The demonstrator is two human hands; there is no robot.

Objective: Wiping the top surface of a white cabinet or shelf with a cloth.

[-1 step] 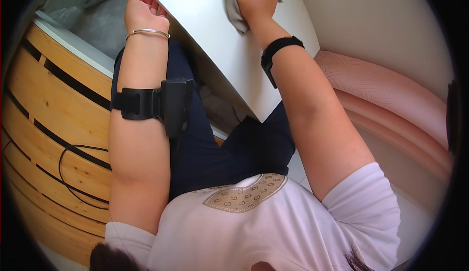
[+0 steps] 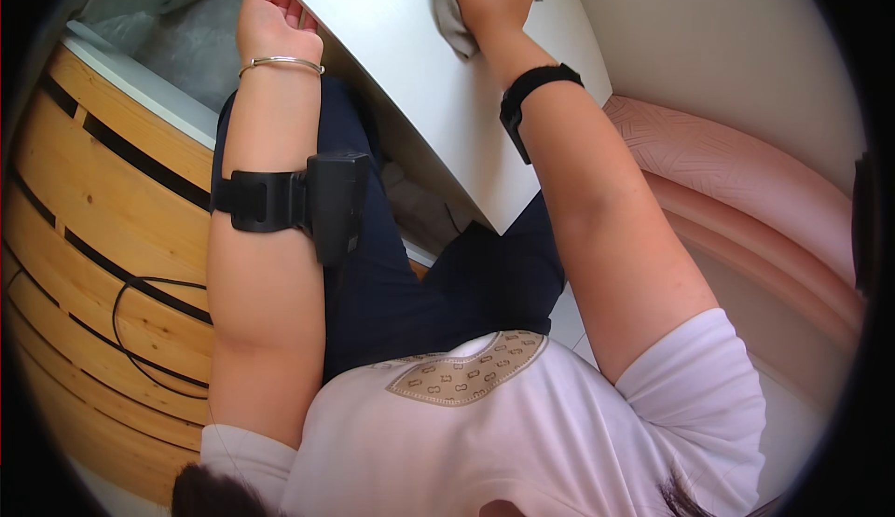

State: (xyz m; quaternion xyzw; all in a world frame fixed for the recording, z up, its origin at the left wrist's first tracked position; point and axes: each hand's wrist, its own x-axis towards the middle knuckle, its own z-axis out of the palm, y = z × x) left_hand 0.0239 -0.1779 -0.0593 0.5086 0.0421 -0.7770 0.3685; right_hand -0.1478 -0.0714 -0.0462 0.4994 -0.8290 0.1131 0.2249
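Note:
A crumpled grey cloth (image 2: 454, 27) lies against the white top of a cabinet (image 2: 410, 60). My right hand (image 2: 494, 0) presses down on it near the upper edge of the view, its fingers bent over the fabric. At the cabinet's left edge rests my left hand (image 2: 278, 23), palm up, with its fingers curled in and nothing visible in them. Its fingertips are at or very near that edge; contact is hard to make out.
A slatted wooden frame (image 2: 121, 209) with a looped black cable (image 2: 116, 321) runs along the left. Clear plastic (image 2: 172, 51) lies beyond it. A padded pink headboard-like piece (image 2: 718, 144) curves along the wall at right. Under the cabinet top is a dark open space holding fabric (image 2: 410, 205).
My right hand has slid a little to the right on the white top, the grey cloth shifting with it. The left hand stays where it was.

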